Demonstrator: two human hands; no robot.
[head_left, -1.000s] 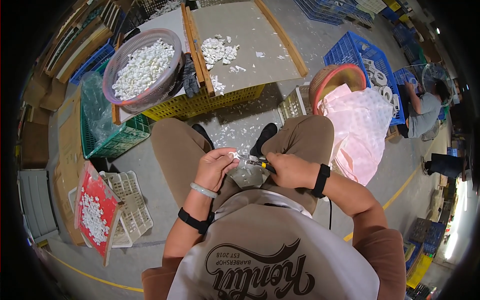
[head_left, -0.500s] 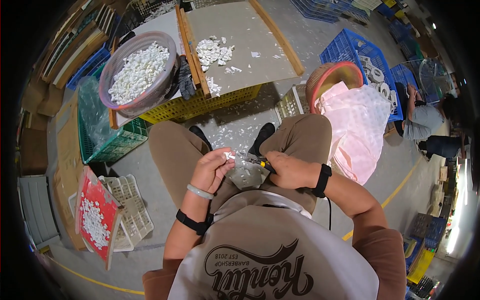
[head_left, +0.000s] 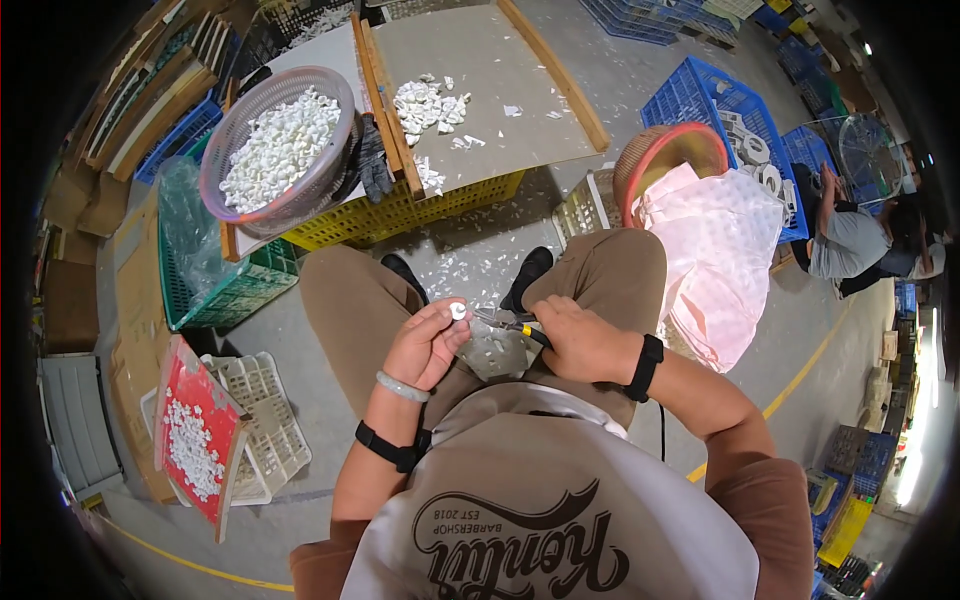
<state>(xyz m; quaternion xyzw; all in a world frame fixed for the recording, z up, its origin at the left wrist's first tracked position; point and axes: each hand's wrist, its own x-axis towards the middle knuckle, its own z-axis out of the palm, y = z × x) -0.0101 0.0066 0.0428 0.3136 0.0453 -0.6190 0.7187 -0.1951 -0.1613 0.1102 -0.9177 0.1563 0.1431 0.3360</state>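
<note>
Between the thumb and fingers of my left hand (head_left: 428, 343) is a small white plastic part (head_left: 458, 311), its round face turned up. My right hand (head_left: 580, 341) is wrapped round a pair of pliers or nippers (head_left: 522, 327) with black and yellow handles. The tool's metal jaws reach toward the white part, close beside it; whether they touch it I cannot tell. Both hands are over my lap. A round mesh basket (head_left: 213, 170) heaped with similar white parts (head_left: 282, 150) stands ahead on the left. Loose white pieces (head_left: 427, 106) lie on the grey board (head_left: 500, 70).
Ahead, a yellow crate (head_left: 440, 206) supports the board, with a dark glove (head_left: 374, 165) beside the basket. To the right are a reddish basket (head_left: 655, 142), pink sheeting (head_left: 712, 255) and a blue crate (head_left: 690, 85). A red tray (head_left: 178, 365) is at left. Another person (head_left: 848, 240) sits far right.
The white part in my left hand has turned, so its round face now shows. My right hand and the tool have barely moved. The person at far right has shifted posture.
</note>
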